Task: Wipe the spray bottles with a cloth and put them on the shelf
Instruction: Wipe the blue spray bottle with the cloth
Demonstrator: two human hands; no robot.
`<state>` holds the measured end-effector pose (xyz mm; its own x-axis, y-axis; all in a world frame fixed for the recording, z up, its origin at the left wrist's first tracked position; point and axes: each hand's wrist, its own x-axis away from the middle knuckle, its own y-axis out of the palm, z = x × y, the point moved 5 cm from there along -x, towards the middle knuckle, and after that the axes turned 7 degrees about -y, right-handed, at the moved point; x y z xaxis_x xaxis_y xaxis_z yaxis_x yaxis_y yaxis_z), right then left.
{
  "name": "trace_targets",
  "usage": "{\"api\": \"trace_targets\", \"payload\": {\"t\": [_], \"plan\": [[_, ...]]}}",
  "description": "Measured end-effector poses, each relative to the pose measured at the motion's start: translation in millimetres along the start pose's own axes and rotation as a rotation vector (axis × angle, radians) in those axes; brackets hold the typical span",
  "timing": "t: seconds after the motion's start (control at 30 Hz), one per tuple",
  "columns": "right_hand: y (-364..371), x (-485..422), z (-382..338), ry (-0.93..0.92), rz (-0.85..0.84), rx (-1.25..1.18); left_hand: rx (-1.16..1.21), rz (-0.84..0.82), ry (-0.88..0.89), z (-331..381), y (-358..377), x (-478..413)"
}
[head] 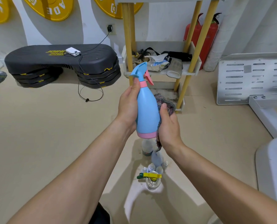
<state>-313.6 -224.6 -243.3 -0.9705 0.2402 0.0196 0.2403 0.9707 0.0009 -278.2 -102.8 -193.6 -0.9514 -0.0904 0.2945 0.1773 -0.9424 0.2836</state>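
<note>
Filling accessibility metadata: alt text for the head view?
A person's left hand holds a light-blue plastic spray bottle with pink trigger and base upright while the right hand holds a grey knitted cloth against its side. Behind stands a white shelf on yellow posts; more small bottles stand on the beige floor below.

Gym: weight plates (pixel 50 8), aerobic steps (pixel 61 65).
</note>
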Motion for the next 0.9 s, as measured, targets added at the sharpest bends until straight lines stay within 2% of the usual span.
{"api": "trace_targets", "payload": {"t": [0.1,0.2,0.3,0.4,0.57,0.7,0.9], "plan": [[-2.5,-3.5,-15.3,-0.033,0.077,0.018,-0.030,0.013,0.038,-2.1,3.3,2.4],[-2.9,-2.1,-28.7,-0.089,0.110,0.091,-0.128,0.080,0.150,-1.1,2.6,4.3],[4.8,9.8,-39.0,-0.282,0.052,0.166,-0.211,0.150,0.260,-2.5,0.4,4.6],[10.2,13.7,-41.1,-0.448,-0.029,0.297,-0.216,0.173,0.239,-8.9,2.2,7.6],[12.9,14.4,-41.7,-0.552,-0.119,0.456,-0.193,0.136,0.145,-16.0,4.7,8.0],[13.1,11.9,-38.4,-0.520,-0.148,0.377,-0.194,0.145,0.111,-13.1,8.4,9.2],[12.3,15.4,-20.1,-0.353,-0.119,0.161,-0.123,0.119,0.089,2.5,-2.5,0.5]]}}
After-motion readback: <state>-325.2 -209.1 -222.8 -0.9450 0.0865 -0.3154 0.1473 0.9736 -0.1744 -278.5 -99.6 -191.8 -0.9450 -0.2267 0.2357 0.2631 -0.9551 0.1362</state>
